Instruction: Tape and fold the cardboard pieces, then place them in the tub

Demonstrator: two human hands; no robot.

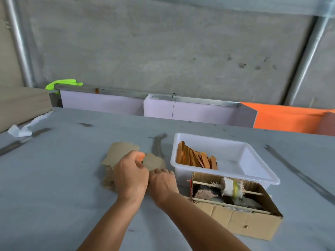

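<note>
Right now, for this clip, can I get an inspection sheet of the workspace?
Surface: grey table with dark streaks.
Job's things: stack of flat cardboard pieces; white tub to its right holding finished orange-taped pieces leaning along its left side.
Clutter: open cardboard box with a tape roll on sticks; crumpled white paper far left.
Grip: left hand pinches a cardboard piece on the stack; right hand beside it, fingers curled, hold hidden.
Cables: thin black wire on the back rail.
Surroundings: concrete wall, white panels, orange sheet, green cloth.
</note>
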